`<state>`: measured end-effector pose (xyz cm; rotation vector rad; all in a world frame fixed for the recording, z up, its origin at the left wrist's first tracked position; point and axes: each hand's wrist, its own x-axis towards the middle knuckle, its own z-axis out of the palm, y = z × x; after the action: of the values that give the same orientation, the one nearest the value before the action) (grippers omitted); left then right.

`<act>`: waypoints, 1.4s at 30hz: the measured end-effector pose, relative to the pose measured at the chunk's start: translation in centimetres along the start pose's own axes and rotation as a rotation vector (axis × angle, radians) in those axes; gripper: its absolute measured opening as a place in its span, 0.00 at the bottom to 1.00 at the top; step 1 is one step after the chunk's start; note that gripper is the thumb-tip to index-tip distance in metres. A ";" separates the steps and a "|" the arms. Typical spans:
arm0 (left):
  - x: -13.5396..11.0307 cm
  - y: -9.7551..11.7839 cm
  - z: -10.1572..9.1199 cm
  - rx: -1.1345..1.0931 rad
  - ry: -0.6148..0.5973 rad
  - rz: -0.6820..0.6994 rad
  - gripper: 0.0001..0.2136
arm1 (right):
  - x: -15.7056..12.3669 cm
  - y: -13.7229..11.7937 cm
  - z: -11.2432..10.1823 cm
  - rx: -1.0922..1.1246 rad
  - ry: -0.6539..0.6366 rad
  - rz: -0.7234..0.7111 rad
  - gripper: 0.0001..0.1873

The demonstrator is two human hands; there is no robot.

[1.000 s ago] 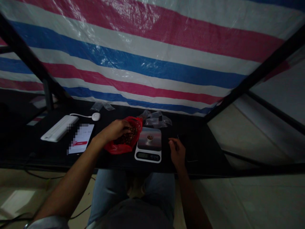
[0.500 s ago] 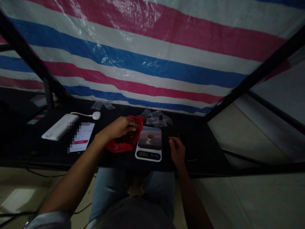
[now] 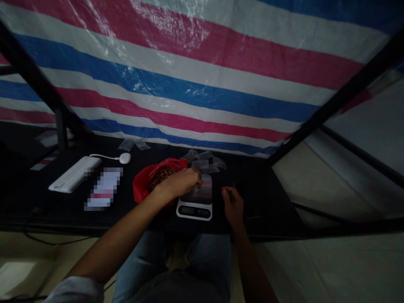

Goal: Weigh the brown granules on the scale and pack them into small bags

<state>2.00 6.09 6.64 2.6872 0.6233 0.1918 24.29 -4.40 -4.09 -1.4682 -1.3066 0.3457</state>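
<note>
While my left hand (image 3: 181, 183) is reaching over the digital kitchen scale (image 3: 194, 209), it is closing together, but I cannot tell whether it is pinching anything. Just beside my wrist, the red plastic bag (image 3: 140, 187) is holding plenty of dark flakes (image 3: 161, 176), and my right hand (image 3: 232, 206) is resting loosely spread.

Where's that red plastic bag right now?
In the head camera view, the red plastic bag lies on the black table, just left of the digital kitchen scale, with the person's left hand reaching across beside it, above the scale.
</note>
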 end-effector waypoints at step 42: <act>-1.3 0.6 -0.4 -0.307 0.074 -0.083 0.14 | 2.6 -3.0 2.1 -0.195 -0.325 -0.239 0.05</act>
<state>1.01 5.18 7.14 2.3636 0.6672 0.3373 22.02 -1.78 -1.27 -1.4346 -1.8011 0.3146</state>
